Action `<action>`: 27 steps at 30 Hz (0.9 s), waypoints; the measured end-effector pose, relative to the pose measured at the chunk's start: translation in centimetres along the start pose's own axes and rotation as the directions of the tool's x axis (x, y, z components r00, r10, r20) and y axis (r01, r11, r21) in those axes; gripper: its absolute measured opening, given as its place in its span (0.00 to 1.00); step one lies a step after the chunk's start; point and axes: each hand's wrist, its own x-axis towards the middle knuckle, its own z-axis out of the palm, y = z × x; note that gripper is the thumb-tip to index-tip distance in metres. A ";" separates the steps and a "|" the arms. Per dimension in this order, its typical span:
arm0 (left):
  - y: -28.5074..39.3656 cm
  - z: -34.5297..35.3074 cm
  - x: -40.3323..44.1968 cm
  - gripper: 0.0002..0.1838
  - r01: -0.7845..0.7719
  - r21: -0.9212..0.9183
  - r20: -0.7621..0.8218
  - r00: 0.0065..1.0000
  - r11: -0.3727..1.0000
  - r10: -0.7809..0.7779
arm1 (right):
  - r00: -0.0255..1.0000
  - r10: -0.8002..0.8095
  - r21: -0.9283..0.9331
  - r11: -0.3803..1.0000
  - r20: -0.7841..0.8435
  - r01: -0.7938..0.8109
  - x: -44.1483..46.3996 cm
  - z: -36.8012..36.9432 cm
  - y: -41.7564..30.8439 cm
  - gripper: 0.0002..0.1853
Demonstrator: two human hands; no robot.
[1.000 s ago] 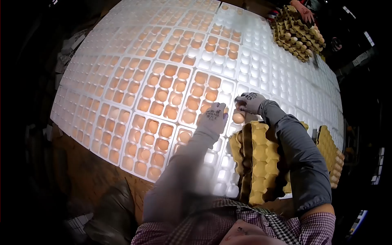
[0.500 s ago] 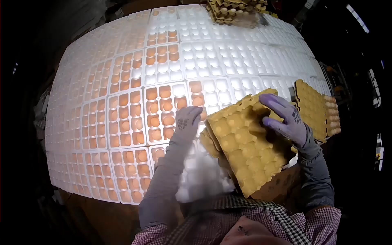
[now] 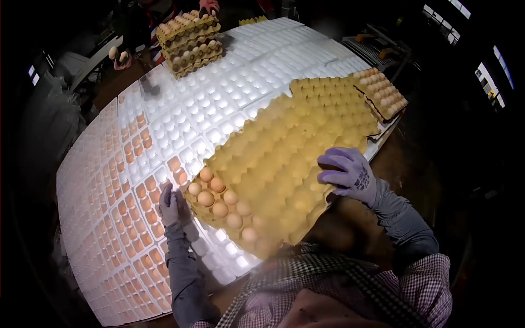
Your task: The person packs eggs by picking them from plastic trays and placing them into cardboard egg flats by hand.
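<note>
My right hand [image 3: 353,176], in a purple-grey glove, grips the right edge of a yellow pulp egg tray [image 3: 262,158]. The tray is smeared by motion and carries no eggs on its upper face. Below its left end, brown eggs [image 3: 220,209] show in another pulp tray [image 3: 192,209]; the rest of that tray is covered. My left hand [image 3: 170,206], gloved too, is beside this lower tray's left edge with fingers stretched out and nothing in them. Whether it touches the edge I cannot tell. White egg cartons [image 3: 210,251] lie beneath and around.
Cartons filled with brown eggs [image 3: 128,218] cover the left of the table. Another yellow tray [image 3: 328,93] and a tray of eggs [image 3: 383,93] lie at the right edge. At the back stands a tall stack of egg trays [image 3: 188,44], with another person's gloved hand [image 3: 209,6] above it.
My right hand has moved the upper tray rightward, uncovering eggs in the tray below. My left hand has shifted left to that tray's edge. The view has turned.
</note>
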 end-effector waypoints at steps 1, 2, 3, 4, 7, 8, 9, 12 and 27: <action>-0.2 -0.8 -1.4 0.20 0.081 -0.261 -0.167 0.978 0.962 -0.128 | 0.993 0.042 -0.107 0.993 -0.108 -0.054 -1.0 -1.6 1.3 0.24; -0.1 -1.2 -2.5 0.22 0.106 -0.513 -0.286 0.915 0.852 -0.286 | 0.973 0.078 -0.203 0.971 -0.216 -0.123 -2.0 -2.7 2.6 0.24; 4.5 -2.5 -4.8 0.23 0.168 -0.617 -0.293 0.857 0.769 -0.423 | 0.949 0.169 -0.236 0.943 -0.265 -0.233 -2.9 -3.5 4.3 0.24; 5.4 -2.6 -6.9 0.23 0.126 -0.661 -0.323 0.841 0.740 -0.433 | 0.915 0.252 -0.264 0.903 -0.314 -0.340 -3.3 -4.1 5.9 0.24; 10.2 1.7 -12.9 0.22 0.154 -0.675 -0.338 0.805 0.722 -0.488 | 0.672 0.597 -0.202 0.663 -0.439 -0.721 -0.7 0.1 10.7 0.24; 12.8 2.9 -13.6 0.22 0.214 -0.674 -0.321 0.777 0.707 -0.541 | 0.696 0.660 -0.086 0.705 -0.282 -0.704 -0.4 2.2 12.4 0.27; 15.5 3.9 -14.0 0.21 0.220 -0.673 -0.333 0.763 0.706 -0.555 | 0.883 0.462 0.104 0.885 -0.084 -0.453 -1.1 4.2 15.0 0.29; 17.1 5.1 -16.1 0.20 0.222 -0.615 -0.389 0.749 0.757 -0.536 | 0.965 0.254 0.442 0.859 0.072 -0.259 -1.3 1.7 16.7 0.34; 20.8 5.9 -23.0 0.19 0.264 -0.681 -0.448 0.589 0.683 -0.673 | 0.916 0.264 -0.163 0.961 0.302 -0.223 -8.0 4.7 21.2 0.48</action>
